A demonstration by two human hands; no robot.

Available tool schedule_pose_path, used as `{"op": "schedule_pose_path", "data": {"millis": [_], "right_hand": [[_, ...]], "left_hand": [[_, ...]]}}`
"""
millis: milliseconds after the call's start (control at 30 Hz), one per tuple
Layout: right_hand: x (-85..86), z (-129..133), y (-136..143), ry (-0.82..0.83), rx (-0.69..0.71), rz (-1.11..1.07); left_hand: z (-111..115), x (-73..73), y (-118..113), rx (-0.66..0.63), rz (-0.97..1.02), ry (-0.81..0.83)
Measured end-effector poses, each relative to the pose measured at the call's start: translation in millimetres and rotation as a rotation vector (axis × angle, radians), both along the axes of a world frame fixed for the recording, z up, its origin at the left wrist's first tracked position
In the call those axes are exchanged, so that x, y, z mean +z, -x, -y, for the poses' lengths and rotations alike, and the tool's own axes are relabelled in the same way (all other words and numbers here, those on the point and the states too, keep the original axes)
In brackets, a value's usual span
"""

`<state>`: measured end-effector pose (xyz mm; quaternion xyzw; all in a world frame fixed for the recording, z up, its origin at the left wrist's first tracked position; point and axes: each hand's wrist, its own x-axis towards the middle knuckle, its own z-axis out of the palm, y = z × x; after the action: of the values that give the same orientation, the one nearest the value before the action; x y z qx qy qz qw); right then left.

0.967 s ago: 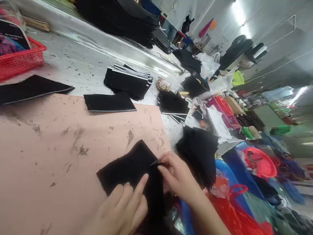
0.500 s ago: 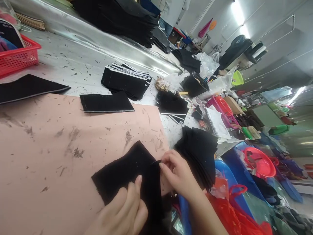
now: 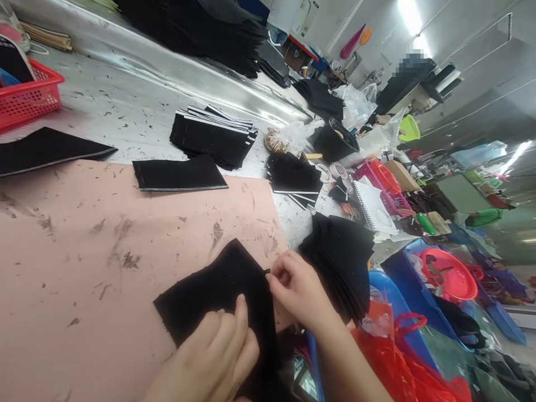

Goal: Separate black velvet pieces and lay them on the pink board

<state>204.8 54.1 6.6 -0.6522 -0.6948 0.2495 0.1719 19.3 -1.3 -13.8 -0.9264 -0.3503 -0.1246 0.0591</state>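
Black cloth piece [image 3: 221,290] is lying on the pink mat [image 3: 84,234], by its right edge. Right hand [image 3: 297,285] is pinching the cloth's edge; left hand [image 3: 218,346] is resting on top, part-curled, can't tell if gripping. Risks: left bearing too lightly, right's pull could be skewing it. Dark specks [image 3: 131,260], if loose, could be clinging. Right forearm swinging wide could be toppling the black stack [image 3: 339,257] just beside.
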Motion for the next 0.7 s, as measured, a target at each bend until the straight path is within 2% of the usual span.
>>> {"op": "schedule_pose_path", "data": {"millis": [200, 300, 367, 467, 500, 600, 700], "right_hand": [[-5.1, 2.7, -1.3, -0.082, 0.05, 0.036], [-4.2, 15.2, -7.4, -0.152, -0.032, 0.028], [1.1, 29.8, -13.7, -0.024, -0.037, 0.003], [10.0, 54.7, -23.3, 0.376, 0.075, -0.001], [10.8, 61.7, -24.9, 0.464, 0.117, -0.012], [1.2, 75.4, -20.2, 0.538, 0.172, -0.217], [-21.6, 82.0, -6.0, 0.585, 0.145, -0.448]], "left_hand": [[-19.4, 0.1, -18.7, -0.048, -0.074, 0.14], [-30.7, 0.8, -24.7, -0.083, -0.143, 0.266], [-36.0, 4.6, -25.8, -0.09, -0.16, 0.327], [-42.7, 17.7, -25.9, -0.08, -0.131, 0.408], [-45.7, 23.3, -25.8, -0.078, -0.113, 0.451], [-62.0, 37.7, -22.6, -0.084, -0.046, 0.587], [-88.4, 42.5, -6.2, 0.009, -0.007, 0.579]]}}
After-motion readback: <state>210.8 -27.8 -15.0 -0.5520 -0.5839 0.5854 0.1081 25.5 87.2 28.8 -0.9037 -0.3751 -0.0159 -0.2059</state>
